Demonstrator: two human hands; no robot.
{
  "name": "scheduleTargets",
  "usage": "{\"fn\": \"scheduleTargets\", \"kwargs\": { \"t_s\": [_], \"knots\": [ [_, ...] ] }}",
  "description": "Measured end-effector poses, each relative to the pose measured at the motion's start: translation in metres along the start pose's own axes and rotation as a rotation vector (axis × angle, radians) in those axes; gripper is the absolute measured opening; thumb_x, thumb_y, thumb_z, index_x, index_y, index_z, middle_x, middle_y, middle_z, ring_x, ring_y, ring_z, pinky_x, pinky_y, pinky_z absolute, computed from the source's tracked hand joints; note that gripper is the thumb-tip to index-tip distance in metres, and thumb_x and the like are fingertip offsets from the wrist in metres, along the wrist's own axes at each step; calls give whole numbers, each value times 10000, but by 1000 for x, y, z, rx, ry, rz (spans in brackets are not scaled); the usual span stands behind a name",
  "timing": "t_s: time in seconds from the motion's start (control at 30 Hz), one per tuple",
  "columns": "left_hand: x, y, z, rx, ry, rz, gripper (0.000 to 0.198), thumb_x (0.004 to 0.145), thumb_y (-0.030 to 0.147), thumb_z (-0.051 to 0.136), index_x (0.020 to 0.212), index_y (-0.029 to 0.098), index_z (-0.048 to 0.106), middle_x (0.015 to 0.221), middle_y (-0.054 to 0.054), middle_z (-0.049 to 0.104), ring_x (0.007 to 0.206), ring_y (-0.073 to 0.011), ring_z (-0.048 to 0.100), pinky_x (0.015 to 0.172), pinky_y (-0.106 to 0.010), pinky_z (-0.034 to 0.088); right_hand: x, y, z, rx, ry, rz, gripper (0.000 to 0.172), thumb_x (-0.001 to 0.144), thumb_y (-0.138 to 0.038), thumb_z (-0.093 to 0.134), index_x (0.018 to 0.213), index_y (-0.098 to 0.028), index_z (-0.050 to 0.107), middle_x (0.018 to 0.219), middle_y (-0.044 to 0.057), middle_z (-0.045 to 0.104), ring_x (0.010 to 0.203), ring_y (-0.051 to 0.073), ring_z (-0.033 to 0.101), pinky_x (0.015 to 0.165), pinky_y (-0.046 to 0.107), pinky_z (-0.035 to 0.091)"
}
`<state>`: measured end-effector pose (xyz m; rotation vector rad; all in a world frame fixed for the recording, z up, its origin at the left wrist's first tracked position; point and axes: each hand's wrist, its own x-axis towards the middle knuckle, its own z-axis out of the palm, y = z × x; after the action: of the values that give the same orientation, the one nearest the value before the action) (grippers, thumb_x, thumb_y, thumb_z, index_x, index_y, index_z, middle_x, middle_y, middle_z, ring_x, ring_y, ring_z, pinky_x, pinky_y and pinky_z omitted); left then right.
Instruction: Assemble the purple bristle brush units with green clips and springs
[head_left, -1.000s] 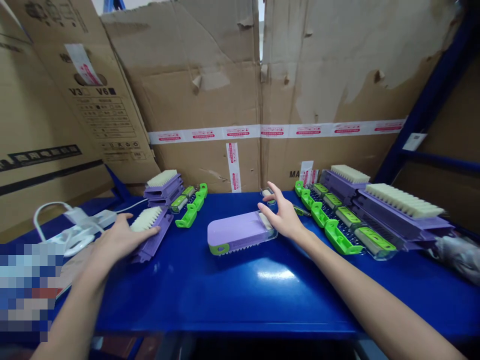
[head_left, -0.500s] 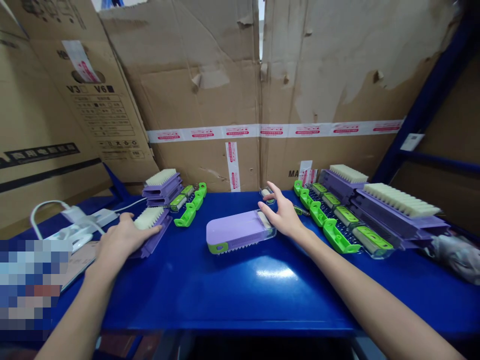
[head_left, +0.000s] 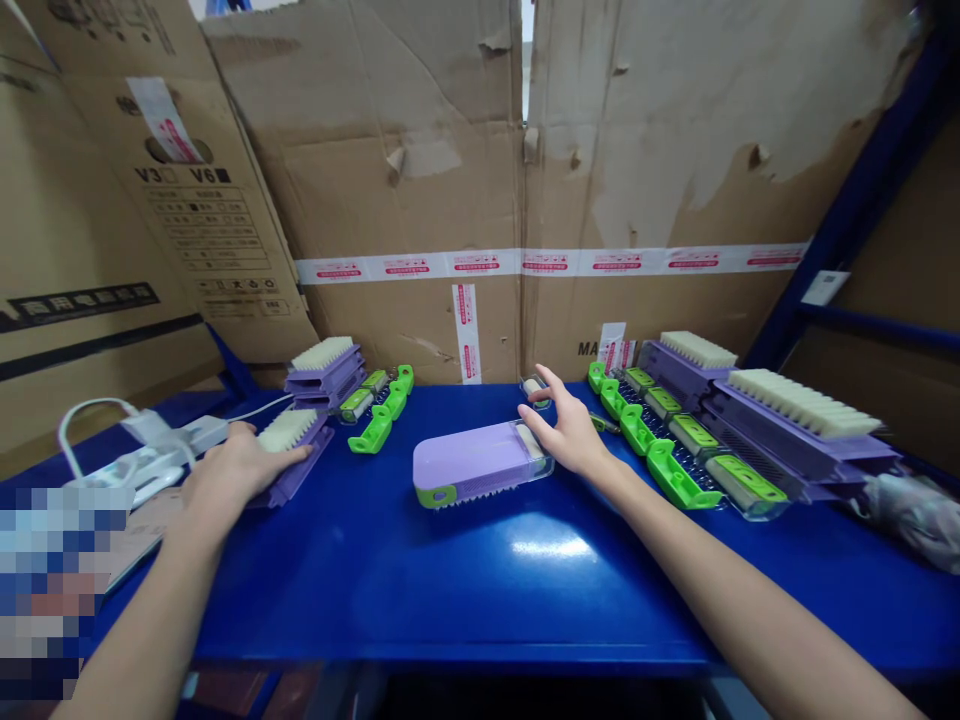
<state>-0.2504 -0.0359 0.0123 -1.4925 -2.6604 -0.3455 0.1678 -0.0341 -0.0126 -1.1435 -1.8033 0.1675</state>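
On the left, my left hand grips a purple brush body with cream bristles on top. Its thumb lies across the near side, and the fingers behind are partly hidden. A lone purple brush lies in the middle, bristles down, with a green end and a clear cap at its right end. My right hand hovers open by that cap, fingers spread; whether it touches the cap I cannot tell. Just behind the fingers is a small clear piece with a cream insert.
Purple brush bodies stand stacked at right, beside green-labelled clear pieces and green end pieces. More green pieces lie left of centre. A power strip with cables sits far left. Cardboard walls the back of the blue table.
My left hand has shifted slightly left and the purple brush body under it has moved along. My right hand and the middle brush have hardly moved.
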Motion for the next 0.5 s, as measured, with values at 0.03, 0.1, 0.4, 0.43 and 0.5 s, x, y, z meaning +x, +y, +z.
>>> {"fn": "scheduleTargets", "kwargs": {
  "t_s": [0.03, 0.1, 0.4, 0.43, 0.5],
  "knots": [
    [2, -1, 1, 1, -1, -6, 1026, 587, 826, 470, 1293, 84, 412, 1160, -263, 603, 1038, -432, 593, 764, -478, 494, 0, 0, 0, -2, -1, 0, 619, 854, -414, 531, 1394, -173, 346, 1039, 82, 650, 923, 234, 608, 840, 403, 456],
    [4, -2, 3, 0, -3, -15, 1031, 577, 834, 468, 1287, 88, 418, 1145, -262, 609, 1024, -431, 599, 755, -479, 495, 0, 1, 0, -6, -3, -5, 620, 854, -415, 531, 1394, -175, 345, 1037, 81, 652, 930, 236, 608, 848, 408, 453],
    [2, 3, -2, -27, -6, -14, 1005, 601, 798, 499, 1305, 88, 393, 1180, -266, 586, 1063, -439, 577, 790, -488, 487, 0, 1, 1, -20, 0, -32, 603, 859, -409, 523, 1395, -194, 351, 1021, 73, 657, 948, 233, 610, 872, 416, 450],
    [0, 4, -3, -32, -5, -17, 1002, 610, 800, 488, 1306, 86, 391, 1182, -271, 582, 1066, -444, 574, 790, -493, 486, 0, 1, 1, -21, -3, -29, 603, 859, -409, 522, 1395, -194, 349, 1020, 73, 657, 953, 234, 609, 876, 418, 447],
    [-2, 6, -5, -42, -13, -17, 1011, 618, 809, 469, 1312, 78, 381, 1183, -282, 575, 1072, -455, 566, 785, -500, 484, 0, 1, 1, -21, -11, -23, 605, 860, -409, 519, 1396, -190, 345, 1022, 75, 655, 965, 236, 606, 888, 424, 440]
  ]
}}
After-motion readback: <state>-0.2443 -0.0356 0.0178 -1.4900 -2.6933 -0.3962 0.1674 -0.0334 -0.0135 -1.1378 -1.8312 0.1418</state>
